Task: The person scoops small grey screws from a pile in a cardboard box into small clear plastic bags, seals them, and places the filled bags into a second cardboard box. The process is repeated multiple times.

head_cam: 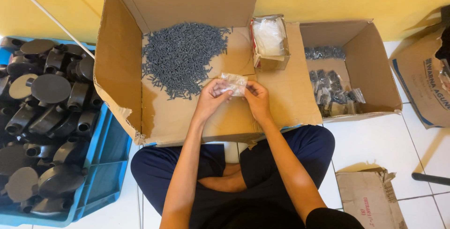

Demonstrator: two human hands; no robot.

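Head view. Your left hand (212, 97) and right hand (257, 98) meet over the flattened cardboard box (154, 112) that lies across your lap, and both pinch a small clear plastic bag (234, 83) between thumb and fingertips, the left at its near left edge, the right at its right edge. The bag hangs just above the cardboard, to the right of the heap of small grey screws (180, 58), and looks empty or nearly so; you cannot tell whether its mouth is open. Judge it as very light, limp and slippery film that crumples easily: take it by the edges near the mouth, with fingertips rather than the palm. Both forearms run up from your crossed legs and converge, wrists slightly bent inward, fingers curled close around the film.

Beyond the bag stands a small carton of white bags (269, 41). To the right, an open cardboard box (370, 69) contains filled packets (335, 93). At the left, a blue crate (105, 163) carries black plastic fittings (47, 116).
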